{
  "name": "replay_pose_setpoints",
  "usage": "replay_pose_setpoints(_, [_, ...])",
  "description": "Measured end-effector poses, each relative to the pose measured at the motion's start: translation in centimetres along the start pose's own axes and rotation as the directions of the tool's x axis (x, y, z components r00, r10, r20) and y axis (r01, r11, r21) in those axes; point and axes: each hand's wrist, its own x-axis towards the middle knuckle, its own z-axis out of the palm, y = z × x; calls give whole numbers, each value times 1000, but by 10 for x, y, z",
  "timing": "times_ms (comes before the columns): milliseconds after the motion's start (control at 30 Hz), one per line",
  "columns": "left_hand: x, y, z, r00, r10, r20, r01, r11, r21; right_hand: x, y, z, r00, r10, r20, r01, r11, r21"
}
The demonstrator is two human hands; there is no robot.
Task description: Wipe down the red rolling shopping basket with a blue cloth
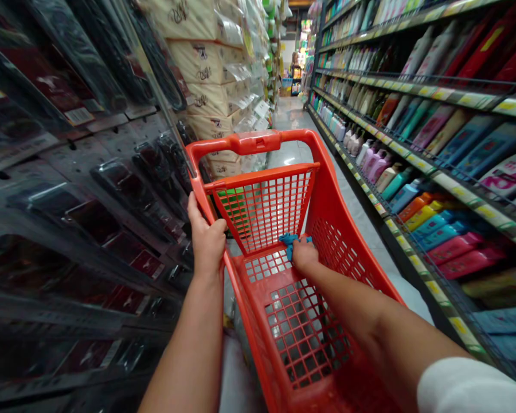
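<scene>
A red plastic shopping cart (348,195) with grid panels stands in front of me. My left hand (207,238) is closed around its left rim, just below the handle end. Inside the cart, my right hand (304,253) reaches down near the far right corner of the grid floor. Its fingers are closed on a small bright blue item (289,240) of irregular shape, which pokes out on both sides of the hand. What kind of thing it is I cannot make out. The hinged grid flap (270,203) slopes behind that hand.
Shelves (413,160) of bottles line the right side of the aisle. Dark packaged goods (120,183) hang close on the left, past which stacked cream-coloured packs (210,74) rise. The tiled floor (293,117) runs on ahead between them.
</scene>
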Motion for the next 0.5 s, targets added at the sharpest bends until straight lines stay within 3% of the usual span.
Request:
replay_pose_setpoints(67, [1, -1, 1, 1000, 5, -13, -5, 1000, 12, -13, -20, 4, 998, -22, 58, 25, 998, -49])
replay_pose_setpoints(133, [2, -3, 2, 1000, 23, -12, -22, 1000, 15, -31, -52, 15, 976, -150, 156, 160, 986, -55])
replay_pose_setpoints(200, [3, -4, 1, 999, 43, -8, -43, 999, 5, -48, -76, 24, 913, -327, 244, 341, 940, -19])
replay_pose_setpoints(267, [3, -6, 0, 998, 55, -9, -55, 998, 3, -55, -77, 21, 854, -428, 296, 450, 893, -7])
replay_pose_setpoints(333, [3, -8, -2, 999, 54, -2, -54, 998, 14, -48, -55, 7, 860, -398, 319, 438, 896, -65])
replay_pose_setpoints(433, [4, -11, -4, 998, 54, -11, -54, 997, 57, -32, -15, -18, 921, -187, 341, 273, 936, -224])
replay_pose_setpoints(500, [5, -12, -3, 998, 59, -17, -57, 995, 86, -33, -8, -24, 914, -87, 396, 214, 933, -288])
